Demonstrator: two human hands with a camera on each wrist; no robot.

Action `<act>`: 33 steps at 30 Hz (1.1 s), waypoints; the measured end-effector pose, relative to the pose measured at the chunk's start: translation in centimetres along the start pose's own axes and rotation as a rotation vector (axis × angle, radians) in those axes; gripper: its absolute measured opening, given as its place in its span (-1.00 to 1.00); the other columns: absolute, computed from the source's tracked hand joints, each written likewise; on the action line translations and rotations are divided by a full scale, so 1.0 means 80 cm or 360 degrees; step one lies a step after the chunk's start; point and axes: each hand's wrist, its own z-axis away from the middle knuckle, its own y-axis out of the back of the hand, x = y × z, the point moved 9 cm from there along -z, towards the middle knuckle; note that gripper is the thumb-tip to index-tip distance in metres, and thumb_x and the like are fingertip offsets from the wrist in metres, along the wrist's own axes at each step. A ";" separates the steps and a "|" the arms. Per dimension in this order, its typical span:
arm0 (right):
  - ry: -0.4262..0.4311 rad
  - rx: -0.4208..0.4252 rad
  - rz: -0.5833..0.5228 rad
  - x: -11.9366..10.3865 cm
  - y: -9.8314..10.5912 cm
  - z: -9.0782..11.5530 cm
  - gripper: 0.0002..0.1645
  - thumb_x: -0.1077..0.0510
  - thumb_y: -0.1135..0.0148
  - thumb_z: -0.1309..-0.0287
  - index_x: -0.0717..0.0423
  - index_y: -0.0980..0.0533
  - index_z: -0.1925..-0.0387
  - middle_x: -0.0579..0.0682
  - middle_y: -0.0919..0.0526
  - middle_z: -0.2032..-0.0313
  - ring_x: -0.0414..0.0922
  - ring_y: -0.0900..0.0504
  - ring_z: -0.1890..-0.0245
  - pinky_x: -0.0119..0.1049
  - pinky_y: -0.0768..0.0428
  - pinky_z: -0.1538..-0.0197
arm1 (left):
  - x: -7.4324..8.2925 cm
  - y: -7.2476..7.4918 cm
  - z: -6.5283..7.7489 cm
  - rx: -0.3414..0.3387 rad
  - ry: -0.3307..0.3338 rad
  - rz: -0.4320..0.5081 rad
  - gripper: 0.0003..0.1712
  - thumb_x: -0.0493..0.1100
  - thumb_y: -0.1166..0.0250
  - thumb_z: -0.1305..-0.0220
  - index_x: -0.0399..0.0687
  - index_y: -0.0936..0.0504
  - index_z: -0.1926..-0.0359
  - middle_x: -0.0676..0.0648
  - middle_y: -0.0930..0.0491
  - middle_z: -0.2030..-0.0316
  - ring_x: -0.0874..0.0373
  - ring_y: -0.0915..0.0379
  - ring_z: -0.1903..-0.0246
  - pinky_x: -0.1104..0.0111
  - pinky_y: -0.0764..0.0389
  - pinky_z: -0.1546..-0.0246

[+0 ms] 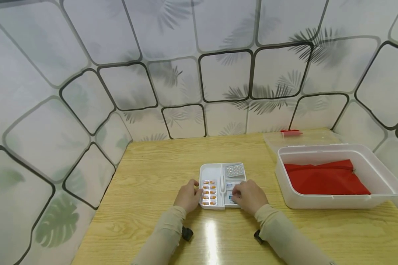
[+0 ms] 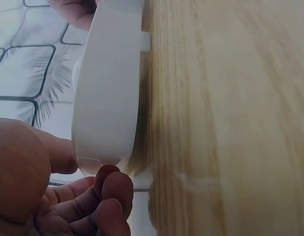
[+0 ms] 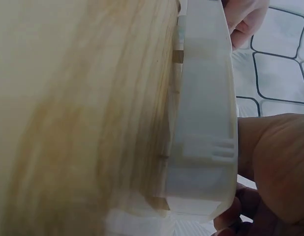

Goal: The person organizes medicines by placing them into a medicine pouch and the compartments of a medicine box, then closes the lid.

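A white pill case (image 1: 213,173) lies open on the wooden table. A blister strip of orange-and-white capsules (image 1: 209,193) fills much of its left compartment. My left hand (image 1: 188,195) holds the case's left edge, its thumb at the rim and curled fingers by the outer wall (image 2: 105,93). My right hand (image 1: 250,196) reaches over the right edge, thumb and fingertips bent down at a small packet with blue print (image 1: 230,197) in the lower right compartment; those fingertips are partly hidden. Above lies a silver blister pack of round white pills (image 1: 234,170).
On the right stands a white plastic bin (image 1: 338,202) with a red zippered pouch (image 1: 325,178) inside. Behind it lies a clear lid (image 1: 273,141) with a red handle (image 1: 291,133). Patterned curtain walls (image 1: 225,77) border the table (image 1: 146,173) at the back and sides.
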 end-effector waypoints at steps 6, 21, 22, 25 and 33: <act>0.0045 -0.0029 0.0056 -0.005 -0.001 0.001 -0.94 0.05 -0.45 0.04 -0.13 -0.71 0.54 -0.24 -0.49 0.60 -0.18 -0.36 0.48 -0.28 -0.36 0.42 | -0.003 -0.003 0.000 -0.0018 0.0018 0.0022 -0.71 -0.14 -0.19 -0.35 -0.25 -0.48 0.03 0.03 -0.56 0.52 0.23 -0.43 0.57 0.35 -0.46 0.52; 0.0129 -0.0021 -0.0120 -0.022 0.032 0.019 -0.86 0.07 -0.33 -0.13 -0.03 -0.67 0.25 -0.20 -0.57 0.38 -0.19 -0.52 0.30 -0.21 -0.53 0.20 | -0.010 0.004 0.008 0.0008 0.0021 0.0047 -0.72 -0.11 -0.19 -0.35 -0.23 -0.50 0.06 0.04 -0.50 0.57 0.22 -0.40 0.58 0.36 -0.43 0.53; 0.0166 -0.0002 -0.0141 -0.026 0.041 0.023 -0.85 0.07 -0.33 -0.13 -0.02 -0.67 0.24 -0.20 -0.58 0.37 -0.20 -0.53 0.30 -0.22 -0.53 0.20 | -0.011 0.006 0.008 0.0012 0.0019 0.0047 -0.72 -0.11 -0.19 -0.35 -0.23 -0.51 0.06 0.04 -0.49 0.58 0.21 -0.39 0.59 0.35 -0.43 0.53; 0.0282 0.0082 -0.0201 -0.036 0.073 0.037 -0.83 0.09 -0.34 -0.13 -0.01 -0.66 0.21 -0.21 -0.61 0.32 -0.21 -0.54 0.32 -0.26 -0.53 0.23 | -0.014 0.007 0.011 0.0007 0.0031 0.0057 -0.72 -0.10 -0.19 -0.36 -0.22 -0.50 0.05 0.03 -0.47 0.58 0.20 -0.38 0.59 0.35 -0.41 0.55; 0.0382 0.0467 -0.0142 -0.003 0.191 0.075 -0.75 0.17 -0.41 -0.05 0.02 -0.65 0.17 -0.20 -0.64 0.30 -0.24 -0.51 0.35 -0.37 -0.48 0.38 | -0.024 0.014 0.016 0.0019 0.0025 0.0024 -0.71 -0.07 -0.18 -0.36 -0.21 -0.52 0.07 0.03 -0.48 0.54 0.19 -0.39 0.53 0.34 -0.43 0.49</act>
